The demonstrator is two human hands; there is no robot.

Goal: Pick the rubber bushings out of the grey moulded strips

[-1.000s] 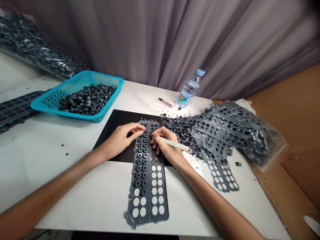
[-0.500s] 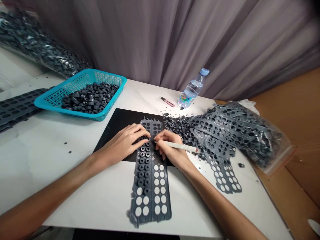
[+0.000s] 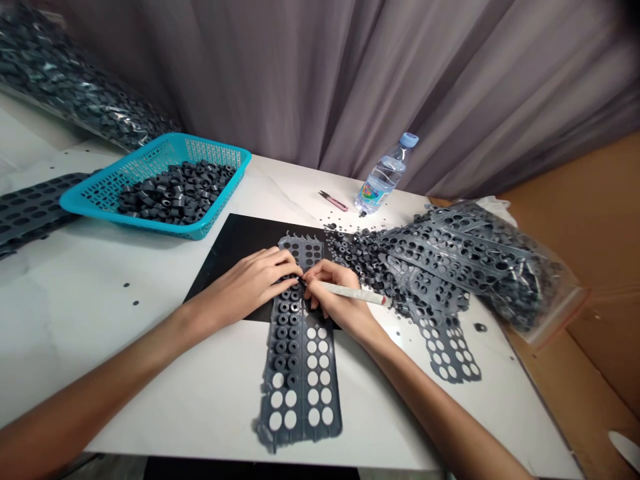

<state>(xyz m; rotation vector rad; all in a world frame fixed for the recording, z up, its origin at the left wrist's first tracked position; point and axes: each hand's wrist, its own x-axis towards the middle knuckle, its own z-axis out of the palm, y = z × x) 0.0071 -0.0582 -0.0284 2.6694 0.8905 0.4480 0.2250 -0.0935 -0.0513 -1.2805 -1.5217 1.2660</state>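
A long grey rubber sheet (image 3: 300, 373) with rows of round holes lies lengthwise before me, partly on a black mat (image 3: 235, 253). Small dark rings still sit in its left columns; the right columns and near end show empty holes. My left hand (image 3: 255, 280) lies flat on the sheet's upper left, fingertips pressing beside the rings. My right hand (image 3: 335, 293) is closed on a white pen-like tool (image 3: 355, 293), its tip at the rings close to my left fingertips.
A turquoise basket (image 3: 100, 200) of loose dark rings stands at the back left. Punched grey sheets spill from a clear bag (image 3: 490, 267) at the right, with loose rings (image 3: 355, 250) scattered beside them. A water bottle (image 3: 383, 177) and pink snips (image 3: 333, 200) lie behind.
Both hands have stayed on the sheet's upper part, shifting only slightly closer together; the view has drifted a little.
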